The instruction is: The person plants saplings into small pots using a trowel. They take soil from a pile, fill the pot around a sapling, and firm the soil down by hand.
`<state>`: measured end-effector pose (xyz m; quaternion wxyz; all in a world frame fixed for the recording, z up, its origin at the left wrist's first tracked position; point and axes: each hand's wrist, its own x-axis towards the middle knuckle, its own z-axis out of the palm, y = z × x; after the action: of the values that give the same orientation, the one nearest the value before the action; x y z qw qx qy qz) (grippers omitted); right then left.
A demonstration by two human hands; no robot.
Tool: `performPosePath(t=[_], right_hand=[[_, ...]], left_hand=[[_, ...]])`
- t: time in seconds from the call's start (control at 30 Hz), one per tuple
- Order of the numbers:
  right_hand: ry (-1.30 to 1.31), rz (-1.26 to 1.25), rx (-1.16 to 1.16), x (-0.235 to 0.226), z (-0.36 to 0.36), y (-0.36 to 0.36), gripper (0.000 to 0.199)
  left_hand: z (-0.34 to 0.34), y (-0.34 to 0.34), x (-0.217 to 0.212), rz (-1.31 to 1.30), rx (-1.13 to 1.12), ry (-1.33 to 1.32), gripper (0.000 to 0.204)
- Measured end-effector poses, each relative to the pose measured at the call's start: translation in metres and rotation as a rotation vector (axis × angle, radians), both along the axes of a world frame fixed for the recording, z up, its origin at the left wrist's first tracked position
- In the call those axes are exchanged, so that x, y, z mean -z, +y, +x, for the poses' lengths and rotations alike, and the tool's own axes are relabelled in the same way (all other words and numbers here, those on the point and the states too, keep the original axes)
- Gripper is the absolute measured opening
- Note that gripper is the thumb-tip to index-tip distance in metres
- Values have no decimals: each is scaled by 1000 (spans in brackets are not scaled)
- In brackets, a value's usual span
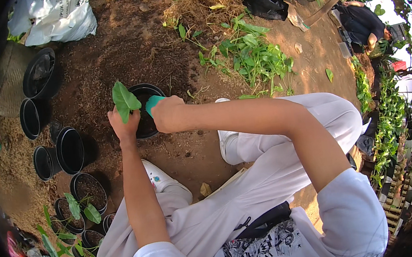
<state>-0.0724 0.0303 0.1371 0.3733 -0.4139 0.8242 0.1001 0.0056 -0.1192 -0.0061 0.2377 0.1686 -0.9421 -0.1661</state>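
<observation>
A black plastic pot [146, 88] stands on the soil in front of me, between my feet. At its left rim my left hand [125, 123] is closed around the stem of a small plant [125, 101], whose broad green leaf rises above my fingers. My right hand [169, 114] grips a teal tool [154, 103] over the pot's right side. Only a flat bit of that tool shows past my fist, so its exact kind is hidden. Much of the pot's inside is covered by my hands.
Black pots [70, 150] stand to my left, several with soil and leafy plants [92, 213]. A white plastic sack [62, 19] lies far left. Pulled green cuttings [257, 54] and dry roots [208, 11] lie ahead right. Another person [363, 24] crouches at far right.
</observation>
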Motion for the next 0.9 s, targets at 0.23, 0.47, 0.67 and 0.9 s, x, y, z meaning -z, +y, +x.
performPosePath(t=[0.23, 0.47, 0.67, 0.9], right_hand=[[44, -24, 2, -31, -14, -7, 32], [23, -133, 36, -4, -24, 7, 30], [97, -225, 15, -12, -27, 10, 29], [99, -218, -41, -6, -29, 14, 25]], left_hand=[[0, 0, -6, -21, -23, 47, 13], [4, 1, -10, 2, -3, 49, 11], [5, 2, -8, 17, -39, -32, 14], [6, 0, -7, 26, -44, -61, 16]])
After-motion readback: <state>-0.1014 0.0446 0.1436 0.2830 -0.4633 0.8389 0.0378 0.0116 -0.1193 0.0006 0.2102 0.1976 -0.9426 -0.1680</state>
